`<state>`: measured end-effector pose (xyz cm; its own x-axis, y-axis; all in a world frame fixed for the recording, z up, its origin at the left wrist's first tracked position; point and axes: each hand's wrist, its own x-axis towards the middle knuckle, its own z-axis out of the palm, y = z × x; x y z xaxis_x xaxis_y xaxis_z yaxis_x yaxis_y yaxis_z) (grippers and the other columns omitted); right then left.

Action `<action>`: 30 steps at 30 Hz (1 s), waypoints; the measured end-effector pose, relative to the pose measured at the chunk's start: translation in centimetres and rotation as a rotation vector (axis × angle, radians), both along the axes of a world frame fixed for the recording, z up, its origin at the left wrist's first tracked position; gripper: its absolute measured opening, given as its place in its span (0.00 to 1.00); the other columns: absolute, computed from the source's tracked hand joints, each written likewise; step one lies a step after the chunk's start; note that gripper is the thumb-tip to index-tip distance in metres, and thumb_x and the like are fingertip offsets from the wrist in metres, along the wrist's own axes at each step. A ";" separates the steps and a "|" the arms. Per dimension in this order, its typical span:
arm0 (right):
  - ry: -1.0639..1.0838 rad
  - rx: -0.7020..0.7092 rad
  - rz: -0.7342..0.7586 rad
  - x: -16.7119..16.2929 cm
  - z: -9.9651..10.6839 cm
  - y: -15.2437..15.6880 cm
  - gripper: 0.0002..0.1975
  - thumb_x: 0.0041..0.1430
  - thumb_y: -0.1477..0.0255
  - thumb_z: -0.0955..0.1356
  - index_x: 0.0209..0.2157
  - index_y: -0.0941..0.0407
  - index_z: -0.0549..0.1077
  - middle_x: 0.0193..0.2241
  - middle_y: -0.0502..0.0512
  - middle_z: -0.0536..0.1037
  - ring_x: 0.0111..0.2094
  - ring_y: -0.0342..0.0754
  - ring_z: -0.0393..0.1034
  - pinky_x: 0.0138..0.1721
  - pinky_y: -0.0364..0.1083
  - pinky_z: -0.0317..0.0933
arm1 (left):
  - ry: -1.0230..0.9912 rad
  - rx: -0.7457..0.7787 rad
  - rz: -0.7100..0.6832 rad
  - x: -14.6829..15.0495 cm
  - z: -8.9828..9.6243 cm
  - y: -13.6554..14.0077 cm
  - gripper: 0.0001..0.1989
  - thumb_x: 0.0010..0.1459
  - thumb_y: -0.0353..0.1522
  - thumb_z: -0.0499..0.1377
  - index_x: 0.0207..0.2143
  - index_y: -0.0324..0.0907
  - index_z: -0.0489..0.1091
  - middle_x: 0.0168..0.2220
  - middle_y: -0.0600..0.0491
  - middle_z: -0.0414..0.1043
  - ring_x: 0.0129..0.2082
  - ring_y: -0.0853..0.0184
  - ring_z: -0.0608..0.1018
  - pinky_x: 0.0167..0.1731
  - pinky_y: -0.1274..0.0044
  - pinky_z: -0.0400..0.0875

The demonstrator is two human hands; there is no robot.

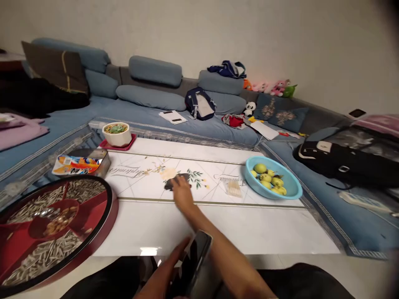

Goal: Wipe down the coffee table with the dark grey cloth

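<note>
Left hand (178, 252) is clasping a phone (197, 254); right hand (181, 189), grip unclear from here, is reaching over the table (268, 228).

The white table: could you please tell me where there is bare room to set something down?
Two patches: the near strip, between the right forearm, the blue bowl and the front edge; and the far strip, between the plant pot and the bowl. The left end is crowded with the snack tray, container and pot.
</note>
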<state>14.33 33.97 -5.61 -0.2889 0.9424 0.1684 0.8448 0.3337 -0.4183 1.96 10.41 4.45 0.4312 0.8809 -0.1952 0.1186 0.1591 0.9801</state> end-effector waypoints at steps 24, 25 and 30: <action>0.117 0.004 0.130 7.2 -1.8 -15.6 0.26 0.75 0.76 0.61 0.68 0.51 0.73 0.74 0.59 0.64 0.76 0.61 0.54 0.74 0.66 0.51 | 0.933 0.352 -0.053 37.9 -5.4 11.3 0.66 0.51 0.45 0.73 0.78 0.23 0.40 0.70 0.25 0.58 0.62 0.45 0.72 0.61 0.64 0.72; 0.097 0.010 0.093 8.9 -2.2 -15.8 0.26 0.75 0.77 0.60 0.68 0.50 0.74 0.74 0.59 0.65 0.76 0.61 0.55 0.74 0.66 0.51 | 0.964 0.389 -0.051 38.4 -6.1 11.5 0.65 0.52 0.45 0.72 0.78 0.23 0.41 0.71 0.25 0.58 0.62 0.45 0.71 0.60 0.63 0.73; 0.048 0.114 -0.109 11.2 -3.2 -13.5 0.27 0.75 0.75 0.57 0.67 0.56 0.75 0.73 0.65 0.66 0.76 0.64 0.54 0.73 0.68 0.49 | 1.112 0.435 -0.006 40.3 -8.0 11.6 0.60 0.60 0.51 0.66 0.77 0.21 0.43 0.66 0.20 0.65 0.56 0.37 0.75 0.44 0.54 0.78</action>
